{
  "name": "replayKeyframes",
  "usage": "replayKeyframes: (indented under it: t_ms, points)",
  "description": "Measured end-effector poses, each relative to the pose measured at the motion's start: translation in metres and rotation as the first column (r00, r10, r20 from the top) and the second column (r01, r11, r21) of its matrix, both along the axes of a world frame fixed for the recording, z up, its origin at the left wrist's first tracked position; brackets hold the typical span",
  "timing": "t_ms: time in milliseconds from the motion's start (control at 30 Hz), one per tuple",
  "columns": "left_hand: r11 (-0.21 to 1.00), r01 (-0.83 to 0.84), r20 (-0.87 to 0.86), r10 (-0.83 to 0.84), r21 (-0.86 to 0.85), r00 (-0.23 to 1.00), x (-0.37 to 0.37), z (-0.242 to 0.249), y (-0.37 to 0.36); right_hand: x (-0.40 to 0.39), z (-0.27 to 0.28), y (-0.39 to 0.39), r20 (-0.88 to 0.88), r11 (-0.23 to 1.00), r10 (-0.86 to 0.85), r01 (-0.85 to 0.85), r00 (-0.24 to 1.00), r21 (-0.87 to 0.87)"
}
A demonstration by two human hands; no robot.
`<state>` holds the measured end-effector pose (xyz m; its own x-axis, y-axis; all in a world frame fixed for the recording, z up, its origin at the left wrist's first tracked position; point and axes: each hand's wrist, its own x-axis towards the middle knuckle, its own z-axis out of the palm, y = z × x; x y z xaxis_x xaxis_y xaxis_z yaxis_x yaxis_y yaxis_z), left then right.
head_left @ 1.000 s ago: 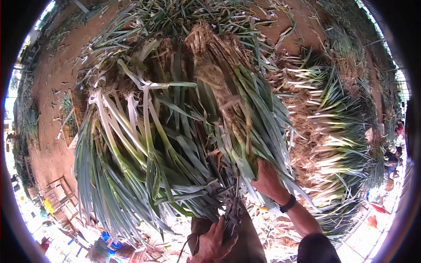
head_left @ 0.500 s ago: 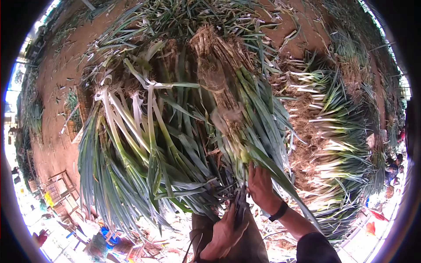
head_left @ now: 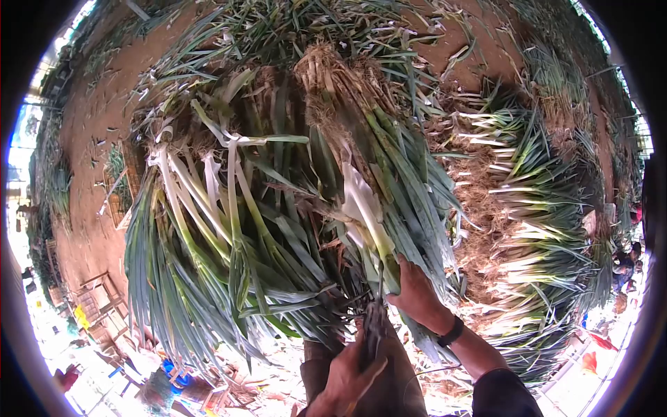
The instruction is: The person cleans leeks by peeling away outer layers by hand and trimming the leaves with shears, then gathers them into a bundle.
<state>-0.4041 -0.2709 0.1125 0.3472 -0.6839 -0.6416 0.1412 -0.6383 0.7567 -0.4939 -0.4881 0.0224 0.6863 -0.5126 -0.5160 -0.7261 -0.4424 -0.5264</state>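
Across the brown earth floor (head_left: 87, 222), packed and gritty, green scraps lay scattered, and what a heap of green onions (head_left: 278, 243) spread over the middle of it! Long, flat leaves fanned down and to the left in blue-green ribbons, while smooth white stems bent above them and shaggy, dirt-brown roots (head_left: 319, 69) tangled near the top. Over to the right ran a long row of onions (head_left: 531, 243), pale stems side by side, wiry roots matted along one edge, leaves pointing outward. Up top, loose leaves (head_left: 278, 24) crisscrossed like straw.

Down below came the brown trousers (head_left: 396, 375), soft cloth behind the hands. And the right hand (head_left: 419, 299) was closed around the green part of one onion (head_left: 368, 215), just beside the heap's lower right leaves! That onion slanted upward from the fingers, its stem glossy white, with papery skin peeling loose along it. Lower and to the left, the left hand (head_left: 345, 368) was wrapped around a dark tool (head_left: 375, 323), hard-looking and narrow, its thin tip pointing up at the onion; whether they touched, I couldn't tell. Smallest of all, a smooth black band (head_left: 452, 331) circled the right wrist.
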Motion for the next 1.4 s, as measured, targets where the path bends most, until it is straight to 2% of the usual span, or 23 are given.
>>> replayKeyframes:
  t_ms: [100, 167, 200, 300, 333, 433, 500, 533, 667, 767, 900, 967, 1000, 1100, 1133, 1167, 1233, 1300, 1333, 1367, 1400]
  points:
    - [1.000, 0.023, 0.142, -0.021, -0.011, 0.990, -0.009, 0.005, 0.001, 0.003, 0.017, 0.000, -0.018, 0.999, -0.003, 0.004, 1.000, 0.051]
    - [0.998, 0.055, 0.174, -0.060, 0.033, 0.983, 0.005, -0.008, -0.017, -0.005, 0.034, 0.004, -0.020, 0.997, 0.011, -0.010, 1.000, 0.070]
    - [1.000, 0.019, 0.111, -0.019, 0.002, 0.994, 0.014, -0.025, -0.027, -0.008, 0.039, 0.007, -0.013, 0.997, 0.006, -0.005, 1.000, 0.076]
    - [0.998, 0.011, 0.352, -0.034, 0.066, 0.935, 0.040, -0.062, -0.064, -0.029, 0.032, 0.018, 0.078, 0.999, 0.044, -0.044, 0.996, 0.002]
    - [0.997, 0.029, 0.345, -0.054, 0.076, 0.937, 0.052, -0.062, -0.077, -0.029, 0.034, 0.020, 0.042, 1.000, 0.015, -0.016, 0.999, 0.015]
    - [0.990, 0.080, 0.374, -0.117, 0.113, 0.920, 0.080, -0.066, -0.106, -0.030, 0.026, 0.021, 0.163, 0.999, 0.014, -0.007, 0.987, -0.049]
    - [0.983, 0.104, 0.449, -0.163, 0.151, 0.879, 0.088, -0.075, -0.118, -0.024, 0.026, 0.017, 0.124, 1.000, 0.017, -0.016, 0.992, -0.006]
    - [0.976, 0.162, 0.429, -0.210, 0.146, 0.878, 0.098, -0.076, -0.125, -0.023, 0.028, 0.015, 0.102, 1.000, 0.019, -0.020, 0.995, 0.015]
    - [0.976, 0.131, 0.576, -0.207, 0.172, 0.791, 0.128, -0.100, -0.155, -0.019, 0.031, 0.007, 0.113, 0.999, 0.022, -0.026, 0.993, 0.031]
    - [0.963, 0.201, 0.472, -0.264, 0.179, 0.841, 0.150, -0.112, -0.170, -0.024, 0.025, 0.002, 0.130, 0.998, 0.000, -0.009, 0.991, 0.064]
    - [0.962, 0.172, 0.531, -0.261, 0.211, 0.806, 0.161, -0.117, -0.171, -0.029, 0.016, -0.007, 0.143, 0.992, -0.027, 0.009, 0.989, 0.123]
    - [0.960, 0.185, 0.324, -0.248, 0.212, 0.913, 0.166, -0.109, -0.166, -0.027, 0.019, -0.015, 0.112, 0.976, -0.072, 0.047, 0.991, 0.213]
    - [0.958, 0.195, 0.212, -0.239, 0.209, 0.948, 0.168, -0.103, -0.164, -0.025, 0.018, -0.019, 0.030, 0.975, -0.061, 0.053, 0.998, 0.217]
    - [0.996, 0.054, 0.147, -0.064, 0.075, 0.987, 0.154, -0.091, -0.125, -0.013, 0.034, -0.029, 0.144, 0.890, -0.260, 0.179, 0.955, 0.420]
    - [0.996, 0.059, 0.126, -0.068, 0.069, 0.990, 0.147, -0.082, -0.111, -0.008, 0.034, -0.032, 0.136, 0.799, -0.349, 0.219, 0.927, 0.560]
    - [0.997, 0.063, 0.098, -0.067, 0.046, 0.993, 0.139, -0.084, -0.096, -0.005, 0.036, -0.035, 0.115, 0.760, -0.400, 0.259, 0.909, 0.596]
    - [0.983, 0.043, 0.402, 0.033, -0.178, 0.915, 0.112, -0.101, -0.059, 0.006, 0.049, -0.039, 0.069, 0.669, -0.494, 0.328, 0.867, 0.666]
    - [0.961, 0.023, 0.443, 0.106, -0.275, 0.890, 0.102, -0.092, -0.033, 0.043, 0.109, -0.049, 0.128, 0.586, -0.563, 0.285, 0.817, 0.758]
    - [0.957, 0.167, 0.504, -0.027, -0.236, 0.863, 0.096, -0.090, -0.019, 0.054, 0.130, -0.049, 0.211, 0.663, -0.520, 0.236, 0.828, 0.710]
    - [0.921, 0.263, 0.556, -0.063, -0.287, 0.829, 0.092, -0.091, -0.004, 0.064, 0.148, -0.048, 0.295, 0.734, -0.470, 0.183, 0.832, 0.654]
    - [0.873, 0.355, 0.608, -0.089, -0.334, 0.789, 0.088, -0.092, 0.010, 0.078, 0.170, -0.040, 0.337, 0.752, -0.467, 0.167, 0.817, 0.637]
